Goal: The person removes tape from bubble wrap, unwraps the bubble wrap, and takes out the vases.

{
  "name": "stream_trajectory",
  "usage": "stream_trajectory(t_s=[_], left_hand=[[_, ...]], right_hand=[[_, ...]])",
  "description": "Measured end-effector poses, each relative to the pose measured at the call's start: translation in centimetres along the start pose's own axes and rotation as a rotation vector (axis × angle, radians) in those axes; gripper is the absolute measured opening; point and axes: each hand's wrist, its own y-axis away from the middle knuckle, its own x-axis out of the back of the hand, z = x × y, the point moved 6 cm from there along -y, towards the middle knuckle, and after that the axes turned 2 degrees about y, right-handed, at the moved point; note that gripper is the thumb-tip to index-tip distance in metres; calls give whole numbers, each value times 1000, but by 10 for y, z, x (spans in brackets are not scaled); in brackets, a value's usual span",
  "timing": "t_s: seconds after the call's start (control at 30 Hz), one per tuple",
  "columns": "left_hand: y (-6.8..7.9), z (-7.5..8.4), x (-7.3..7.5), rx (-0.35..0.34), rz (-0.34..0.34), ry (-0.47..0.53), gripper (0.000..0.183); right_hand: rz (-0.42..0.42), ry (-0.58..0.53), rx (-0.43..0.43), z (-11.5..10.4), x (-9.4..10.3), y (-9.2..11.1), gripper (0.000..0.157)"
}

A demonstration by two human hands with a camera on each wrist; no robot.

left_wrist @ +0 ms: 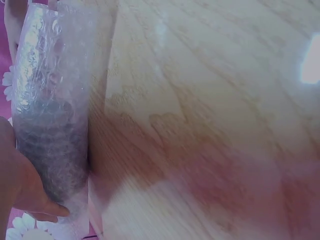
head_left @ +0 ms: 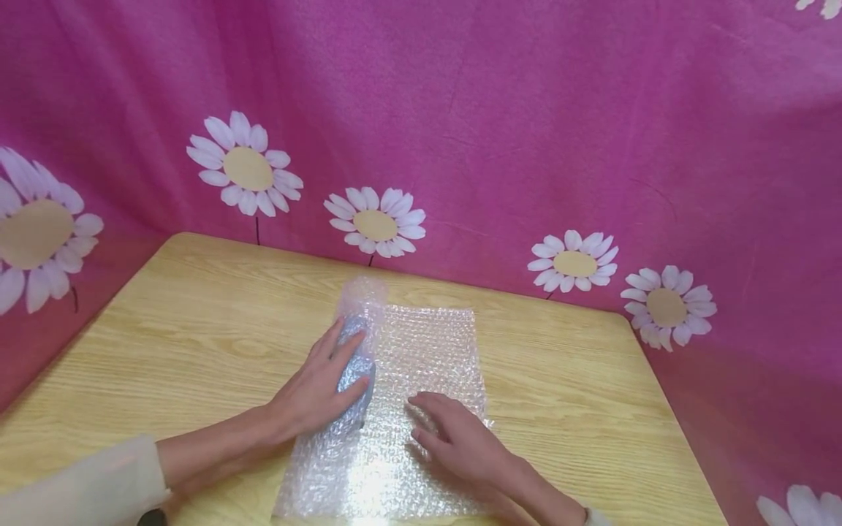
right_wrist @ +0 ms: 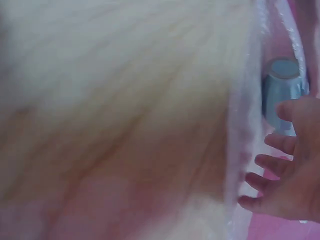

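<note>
A sheet of bubble wrap (head_left: 427,351) lies on the table, its left side folded over a blue vase-shaped object (head_left: 356,380). Spread over this covered part, my left hand (head_left: 319,387) presses the wrap with fairly straight fingers. The left wrist view shows the wrapped bundle (left_wrist: 52,115) from its side, the object a dark shape through the plastic. My right hand (head_left: 463,442) hovers at the right part of the sheet, fingers loosely bent and holding nothing. In the right wrist view, the round end of the blue object (right_wrist: 284,92) shows inside the fold, beyond my thumb.
The light wooden table (head_left: 566,380) extends on both sides of the sheet. A pink cloth with white daisies (head_left: 460,131) hangs behind and beside it. A small dark thing (head_left: 153,517) shows at the bottom edge, near the left sleeve.
</note>
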Motion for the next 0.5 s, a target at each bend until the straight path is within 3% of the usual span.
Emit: stream_trajectory(t_s=[0.17, 0.5], left_hand=[[-1, 3, -3, 22, -18, -12, 75], [1, 2, -5, 22, -11, 48, 70]], right_hand=[[-23, 167, 63, 3, -7, 13, 53], [-40, 322, 42, 16, -30, 28, 60]])
